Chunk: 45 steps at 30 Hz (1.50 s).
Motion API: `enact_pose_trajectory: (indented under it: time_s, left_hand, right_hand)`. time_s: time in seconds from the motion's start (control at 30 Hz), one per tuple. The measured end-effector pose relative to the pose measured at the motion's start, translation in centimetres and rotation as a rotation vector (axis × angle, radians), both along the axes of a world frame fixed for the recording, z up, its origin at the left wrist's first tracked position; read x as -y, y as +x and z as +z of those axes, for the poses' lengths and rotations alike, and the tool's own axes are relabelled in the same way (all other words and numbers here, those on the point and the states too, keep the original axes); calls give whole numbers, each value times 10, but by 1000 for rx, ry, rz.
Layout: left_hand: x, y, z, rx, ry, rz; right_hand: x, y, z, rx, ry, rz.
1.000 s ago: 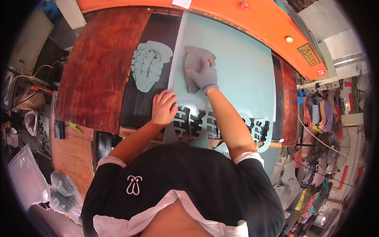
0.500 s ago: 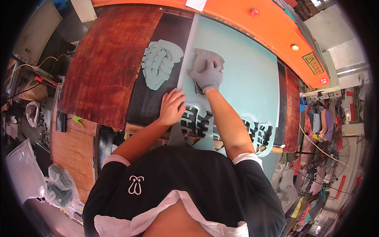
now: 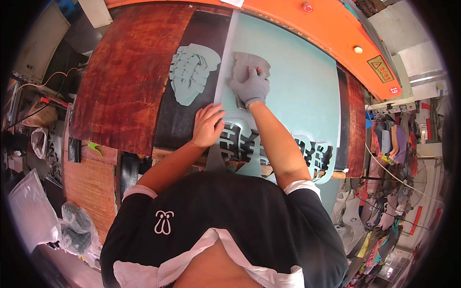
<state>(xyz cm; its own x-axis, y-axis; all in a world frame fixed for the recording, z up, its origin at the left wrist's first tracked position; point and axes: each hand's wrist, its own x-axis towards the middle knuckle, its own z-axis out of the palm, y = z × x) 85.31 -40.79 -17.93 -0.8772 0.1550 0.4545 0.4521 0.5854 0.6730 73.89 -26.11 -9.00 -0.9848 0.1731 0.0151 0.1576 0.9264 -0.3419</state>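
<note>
My right hand [image 3: 252, 89], in a grey glove, grips a brownish-grey cutting die [image 3: 243, 66] with a notched outline. The die lies on a pale green sheet [image 3: 302, 81], near the sheet's left edge; the glove hides its lower right part. My left hand [image 3: 208, 126] is bare and open, its fingers extended by the sheet's near left edge. Beyond it, a stack of pale green cut pieces [image 3: 189, 79] with slotted shapes rests on a black board [image 3: 175, 126]. Along the sheet's near side, cut-out openings leave a thin web of green scrap [image 3: 248, 126], partly behind my right forearm.
An orange machine beam [image 3: 331, 36] with a red button [image 3: 307, 7] and a white button [image 3: 358, 49] spans the far side. Reddish-brown wooden board [image 3: 127, 72] extends left. Hanging coloured offcuts [image 3: 389, 149] crowd the right; plastic bags [image 3: 77, 225] stand at lower left.
The whole view has shifted slightly. My right hand stays on the cutting die, and my left hand remains by the sheet's edge.
</note>
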Motion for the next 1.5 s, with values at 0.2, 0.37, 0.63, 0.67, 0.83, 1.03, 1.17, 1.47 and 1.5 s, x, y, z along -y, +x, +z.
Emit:
enact_pose_trajectory:
  time_s: [0.2,0.37,0.63,0.67,0.83,1.03,1.17,1.47,1.5]
  left_hand:
    - [1,0,0,15,6,-9]
    - [3,-2,1,76,22,-31]
    - [38,43,10,188,104,-60]
    - [46,54,10,163,95,-46]
    - [52,87,-1,-99,-148,-123]
    - [40,87,-14,-244,-226,-62]
    - [32,75,-33,-305,-248,122]
    - [17,56,-67,-357,-219,460]
    - [17,57,-68,-298,-238,510]
  right_hand:
    - [-3,-2,1,42,22,36]
    - [-30,-3,-22,-77,-158,121]
    - [-216,145,-45,-480,-200,-11]
    - [-233,173,-49,-539,-149,-100]
    - [-269,255,-89,-634,173,-90]
    - [-278,235,-113,-891,102,-125]
    - [-282,212,-121,-836,74,-116]
    - [-343,157,-59,-1039,24,120]
    - [-363,149,-38,-1028,-25,18]
